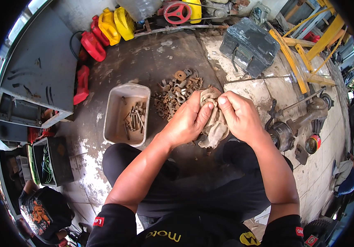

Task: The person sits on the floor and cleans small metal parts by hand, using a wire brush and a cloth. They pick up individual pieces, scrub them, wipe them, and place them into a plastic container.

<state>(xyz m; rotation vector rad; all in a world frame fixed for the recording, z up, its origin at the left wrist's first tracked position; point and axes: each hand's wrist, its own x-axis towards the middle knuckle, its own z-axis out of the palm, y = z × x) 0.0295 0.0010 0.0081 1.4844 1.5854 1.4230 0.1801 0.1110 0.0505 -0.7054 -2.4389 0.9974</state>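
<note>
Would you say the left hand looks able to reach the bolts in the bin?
Probably yes: the bolts lie in the open bin near the left hand, though busy with the cloth.

1. Left, passage is blocked by the bin [116, 119].
2. Beyond the metal pile [169, 99], floor [148, 59] is left free; the pile's right side is overhung by the cloth [216, 132].
3. Right, passage is obstructed by the axle assembly [303, 119]; far right, by the toolbox [251, 44].

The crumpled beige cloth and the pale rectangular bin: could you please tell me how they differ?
The crumpled beige cloth is limp, while the pale rectangular bin keeps a rigid shape. The cloth is bunched between the left hand and right hand; the bin stands untouched, open side up. The bin looks larger than the cloth. Both look soiled.
</note>
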